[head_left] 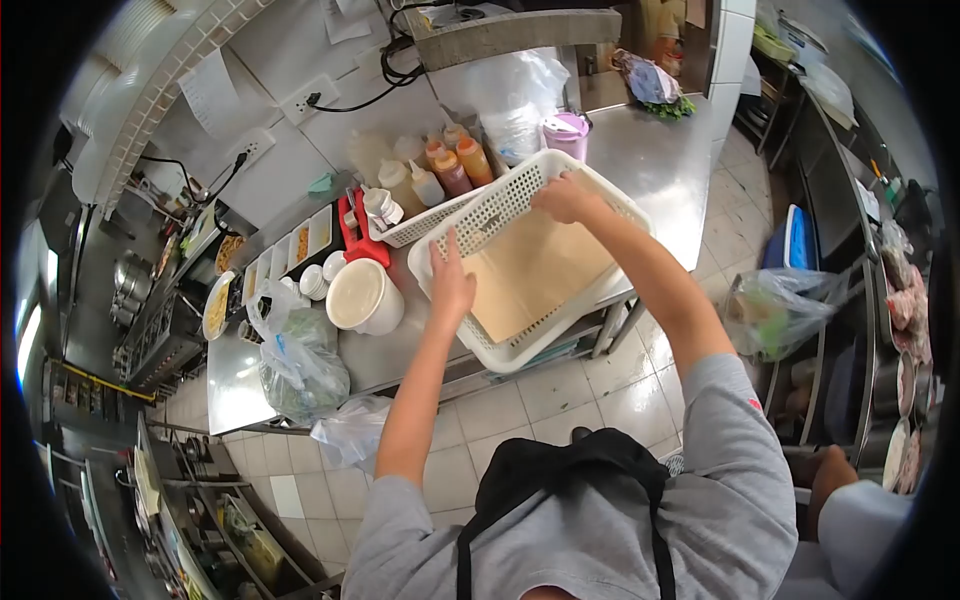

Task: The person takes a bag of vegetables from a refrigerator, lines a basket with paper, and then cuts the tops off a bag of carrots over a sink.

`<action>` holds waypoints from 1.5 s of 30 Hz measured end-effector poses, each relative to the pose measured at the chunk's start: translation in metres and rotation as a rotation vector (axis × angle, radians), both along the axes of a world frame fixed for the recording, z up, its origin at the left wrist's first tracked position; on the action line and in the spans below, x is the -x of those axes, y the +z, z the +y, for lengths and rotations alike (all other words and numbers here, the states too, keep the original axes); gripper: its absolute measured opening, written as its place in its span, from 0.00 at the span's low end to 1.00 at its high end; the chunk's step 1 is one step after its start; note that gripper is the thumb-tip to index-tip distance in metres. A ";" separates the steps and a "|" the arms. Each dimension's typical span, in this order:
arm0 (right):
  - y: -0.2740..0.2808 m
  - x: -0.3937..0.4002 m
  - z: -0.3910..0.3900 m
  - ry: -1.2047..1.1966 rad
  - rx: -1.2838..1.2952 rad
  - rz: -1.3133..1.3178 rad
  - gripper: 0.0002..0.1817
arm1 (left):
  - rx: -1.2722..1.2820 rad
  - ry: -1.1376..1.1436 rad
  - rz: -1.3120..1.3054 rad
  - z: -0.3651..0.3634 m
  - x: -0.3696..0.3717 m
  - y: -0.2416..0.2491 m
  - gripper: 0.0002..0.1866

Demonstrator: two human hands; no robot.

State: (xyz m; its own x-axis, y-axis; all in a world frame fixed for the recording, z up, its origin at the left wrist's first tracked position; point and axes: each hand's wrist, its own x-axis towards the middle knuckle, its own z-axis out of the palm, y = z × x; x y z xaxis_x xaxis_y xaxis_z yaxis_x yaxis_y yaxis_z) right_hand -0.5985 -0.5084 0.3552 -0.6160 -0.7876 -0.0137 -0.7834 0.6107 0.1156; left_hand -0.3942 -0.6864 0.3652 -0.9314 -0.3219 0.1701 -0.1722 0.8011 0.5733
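Note:
A white perforated plastic basket [497,357] rests on the steel counter in front of me, tilted in view and reaching past the counter's near edge. A tan sheet [540,262], like paper or cardboard, lines its bottom. My left hand [452,284] lies at the basket's left side, with fingers stretched out against the sheet and inner wall. Over the far right part of the basket, my right hand [570,197] is closed with its fingers curled. What those fingers hold, if anything, is hidden.
Sauce bottles [450,172] stand in a white basket behind. A white tub [364,297], a red-handled tool [362,238] and a bag of greens [305,365] are left. A purple container [567,137] stands behind. Another person's arm [828,488] shows at lower right.

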 end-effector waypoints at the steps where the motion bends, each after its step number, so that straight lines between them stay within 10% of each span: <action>1: -0.004 0.000 -0.005 0.015 -0.002 -0.001 0.18 | 0.324 0.009 -0.074 0.006 0.001 -0.003 0.41; 9: 0.003 -0.004 -0.009 0.126 0.149 -0.022 0.14 | 0.373 -0.171 -0.297 -0.002 0.024 -0.018 0.43; 12: 0.057 -0.032 0.029 0.284 0.526 0.170 0.10 | 0.369 -0.231 0.093 -0.013 0.015 0.035 0.39; 15: 0.112 -0.069 0.077 0.314 0.733 0.193 0.10 | 0.009 -0.586 -0.070 -0.022 0.003 0.099 0.34; 23: 0.155 -0.127 0.157 -0.034 1.019 0.229 0.12 | -0.579 -1.075 0.017 0.044 -0.006 0.135 0.46; 28: 0.150 -0.171 0.179 -0.269 1.119 0.315 0.07 | -0.131 -1.280 0.222 0.112 -0.045 0.122 0.49; 36: 0.088 -0.225 0.202 -0.900 1.442 0.159 0.11 | -0.102 -1.202 0.545 0.197 -0.083 0.061 0.51; 45: 0.032 -0.243 0.200 -1.251 1.524 0.245 0.16 | -0.538 -1.198 -0.009 0.232 -0.103 0.010 0.31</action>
State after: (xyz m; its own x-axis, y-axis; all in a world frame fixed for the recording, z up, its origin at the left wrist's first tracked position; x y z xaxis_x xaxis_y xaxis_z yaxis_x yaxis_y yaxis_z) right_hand -0.3550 -0.3080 0.3876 -0.6199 0.7300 0.2878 0.0319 0.3899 -0.9203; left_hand -0.2915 -0.4547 0.3748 -0.6852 0.6751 0.2733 0.4767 0.1318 0.8691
